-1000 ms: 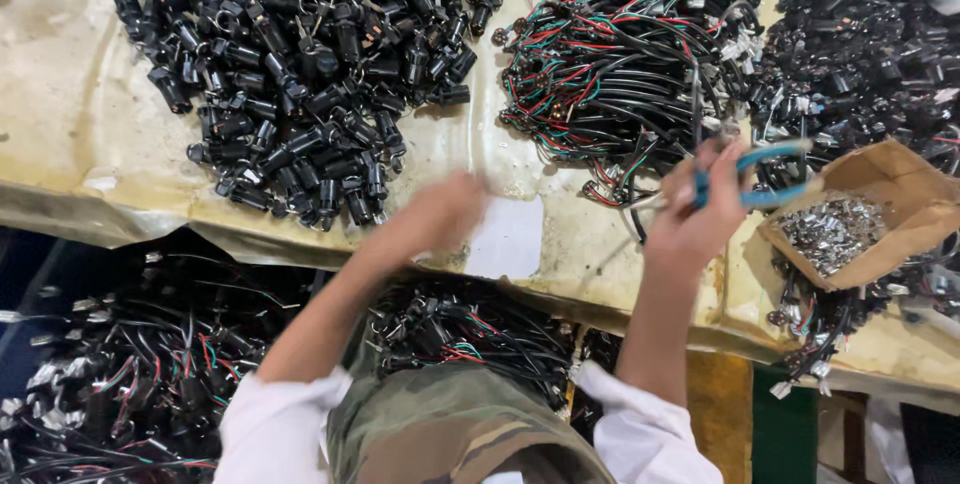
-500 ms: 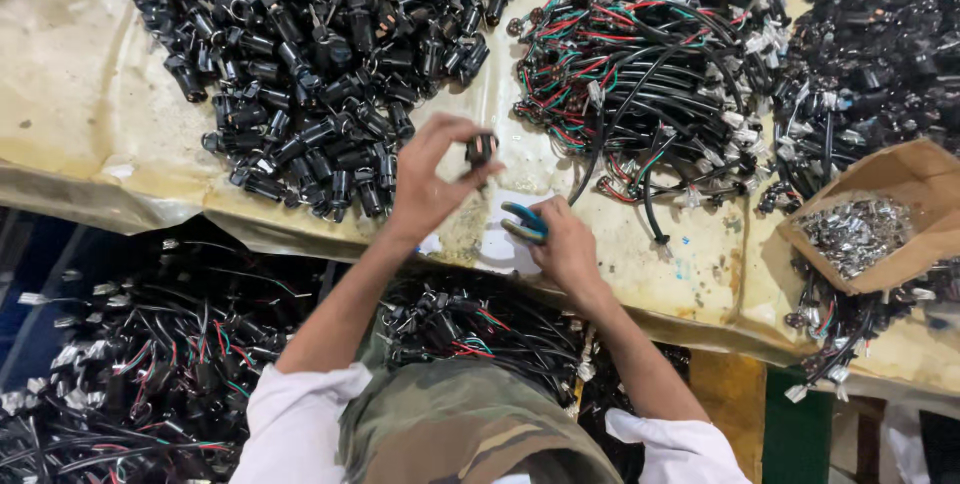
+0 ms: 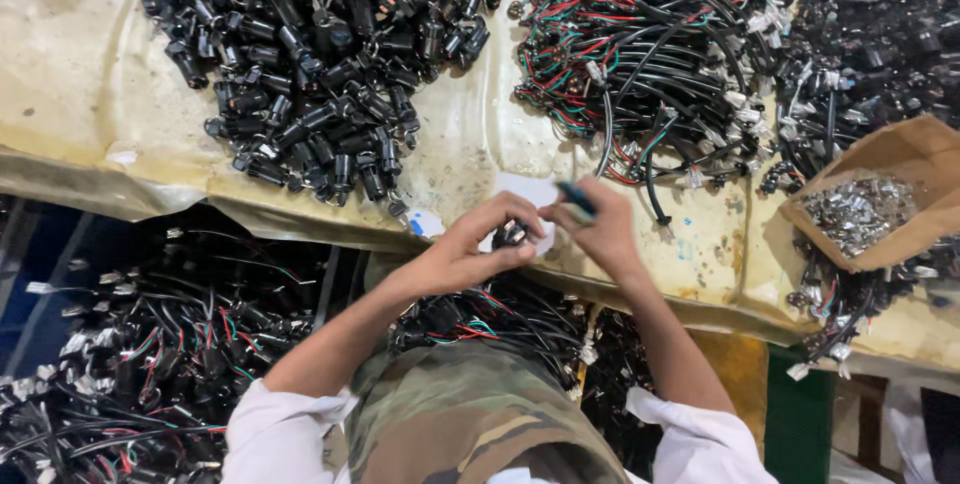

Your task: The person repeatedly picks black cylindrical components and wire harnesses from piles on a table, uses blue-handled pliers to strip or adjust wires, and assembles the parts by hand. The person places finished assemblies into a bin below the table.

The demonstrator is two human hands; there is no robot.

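My left hand (image 3: pixel 478 244) pinches a small black cylindrical connector (image 3: pixel 514 234) at the table's front edge. Close beside it, my right hand (image 3: pixel 598 229) grips a blue-handled tool (image 3: pixel 575 199), its tip turned toward the connector. Both hands meet over a small white sheet (image 3: pixel 530 191) lying on the worn tan table cover (image 3: pixel 80 94). A heap of the same black connectors (image 3: pixel 310 54) lies at the back left. A tangle of black cables with red, green and white wires (image 3: pixel 660 54) lies just beyond my right hand.
An open cardboard box (image 3: pixel 905 159) of small shiny metal parts (image 3: pixel 860 209) sits at the right. More black wired parts (image 3: pixel 880 34) pile at the back right. Below the table edge lie heaps of wired cables (image 3: pixel 130 344). I wear a camouflage garment (image 3: pixel 470 424).
My right hand came back from the cardboard box with the blue-handled tool. My left hand picked a connector from the pile and drew it toward the table edge, where both hands now meet.
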